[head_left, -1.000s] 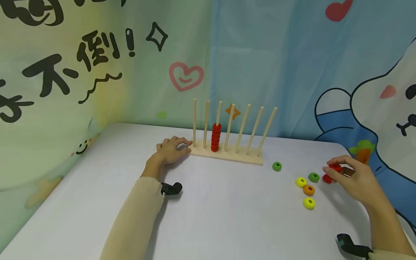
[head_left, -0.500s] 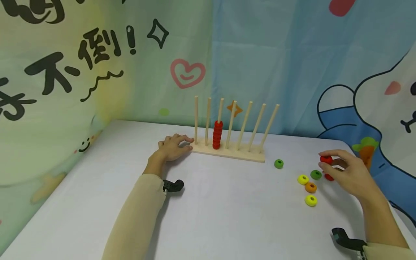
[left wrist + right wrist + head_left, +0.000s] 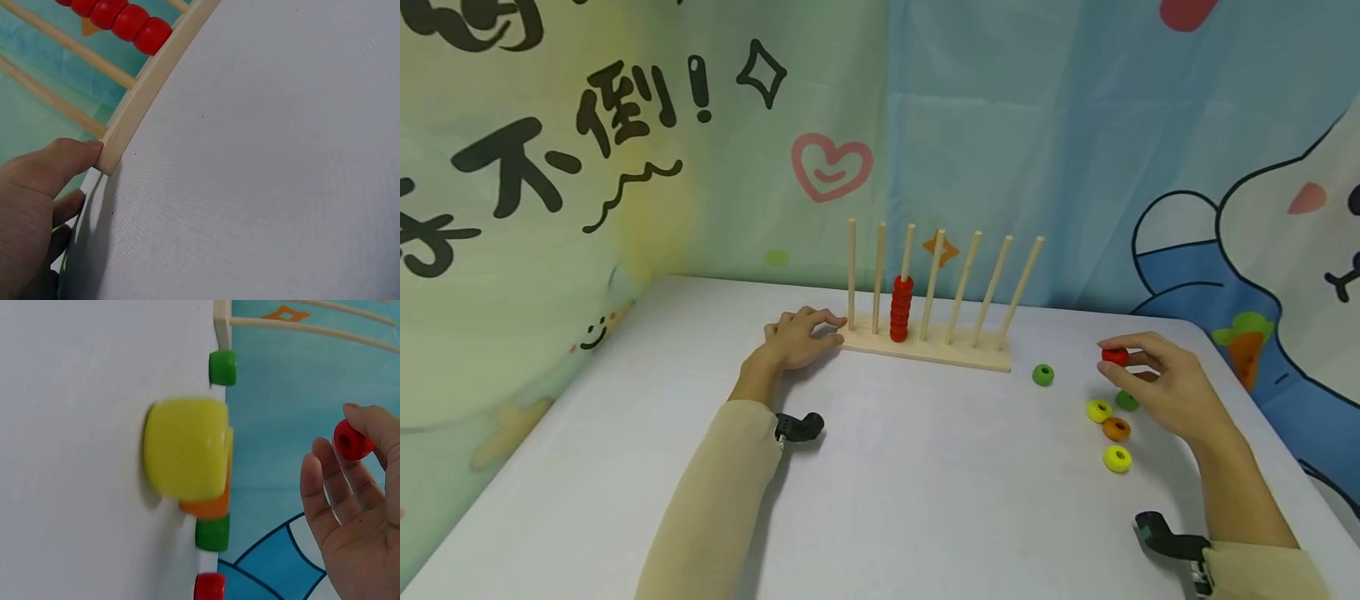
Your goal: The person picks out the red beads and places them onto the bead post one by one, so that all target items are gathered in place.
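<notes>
In the head view my left hand [image 3: 797, 340] is at the left end of the wooden peg rack [image 3: 940, 354], thumb and index finger holding its base. The left wrist view shows the thumb [image 3: 69, 159] on that end. A stack of red beads [image 3: 901, 310] fills much of the third peg from the left; the other pegs are bare. My right hand [image 3: 1161, 383] pinches a red bead [image 3: 354, 440] between thumb and fingertips, above the table to the right of the rack. The bead's hole shows in the right wrist view.
Loose on the white table [image 3: 940, 500] lie a green bead [image 3: 1042, 375], another green bead [image 3: 1127, 400], two yellow beads [image 3: 1117, 458] and an orange bead [image 3: 1116, 429]. Another red bead [image 3: 209, 586] appears in the right wrist view. A printed cloth [image 3: 1000, 125] hangs behind.
My right hand has lifted the red bead from beside the other loose beads and moved left with it, toward the rack. The left hand stays at the rack's end.
</notes>
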### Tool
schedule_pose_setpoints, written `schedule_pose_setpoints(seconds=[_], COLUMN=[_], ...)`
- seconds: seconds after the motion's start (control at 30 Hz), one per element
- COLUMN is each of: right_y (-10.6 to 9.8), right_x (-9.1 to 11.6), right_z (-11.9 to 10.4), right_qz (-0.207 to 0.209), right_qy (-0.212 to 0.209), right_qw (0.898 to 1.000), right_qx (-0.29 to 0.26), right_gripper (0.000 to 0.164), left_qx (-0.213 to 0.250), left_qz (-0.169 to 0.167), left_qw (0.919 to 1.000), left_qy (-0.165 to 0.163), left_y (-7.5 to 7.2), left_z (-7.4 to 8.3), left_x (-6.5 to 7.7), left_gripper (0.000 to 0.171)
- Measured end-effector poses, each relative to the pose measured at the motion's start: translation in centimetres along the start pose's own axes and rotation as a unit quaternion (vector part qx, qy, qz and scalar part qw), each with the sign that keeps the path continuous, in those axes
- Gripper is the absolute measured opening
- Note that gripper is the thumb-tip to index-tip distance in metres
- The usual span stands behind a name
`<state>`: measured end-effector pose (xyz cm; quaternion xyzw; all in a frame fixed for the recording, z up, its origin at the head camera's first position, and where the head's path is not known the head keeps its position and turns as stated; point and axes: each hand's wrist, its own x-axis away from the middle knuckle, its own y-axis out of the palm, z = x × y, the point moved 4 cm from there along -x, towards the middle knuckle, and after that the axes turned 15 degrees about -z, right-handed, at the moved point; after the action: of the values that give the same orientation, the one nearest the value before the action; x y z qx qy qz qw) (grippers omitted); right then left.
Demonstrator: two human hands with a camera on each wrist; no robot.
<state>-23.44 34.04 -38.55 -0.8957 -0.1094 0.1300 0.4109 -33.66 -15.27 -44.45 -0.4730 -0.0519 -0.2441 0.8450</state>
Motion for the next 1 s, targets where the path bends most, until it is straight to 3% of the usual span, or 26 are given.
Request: schedule_pose_setpoints(seconds=[0.2,0.4,0.73,1.0], right_y=[0.8,1.4,1.3,2.0], right_x=[-0.7,-1.2,-2.5,-3.2], right_z=[-1.2,-1.8,-3.5,-5.4], right_qz=[-0.008,-0.008,-0.025,-0.028], right_qy=[-0.017,-0.008,-0.016,-0.026], right_qw=[1.0,1.0,0.999,0.998], right_qx=[-0.018,-0.029,-0.013,-0.055], right_gripper=[0.03,0.029,0.029,0.029], left_qx=[0.001,0.002,0.003,0.003], left_qz=[0.001,-0.003,-0.006,-0.006], left_qw=[1.0,1.0,1.0,1.0], left_qy=[-0.002,-0.002,-0.003,-0.005], left_y=[-0.1,-0.1,-0.1,-0.1], left_z=[-0.4,-0.5,-0.2,0.0], left_x=[0.2,0.5,0.2,0.0], left_gripper=[0.042,0.043,0.042,0.042])
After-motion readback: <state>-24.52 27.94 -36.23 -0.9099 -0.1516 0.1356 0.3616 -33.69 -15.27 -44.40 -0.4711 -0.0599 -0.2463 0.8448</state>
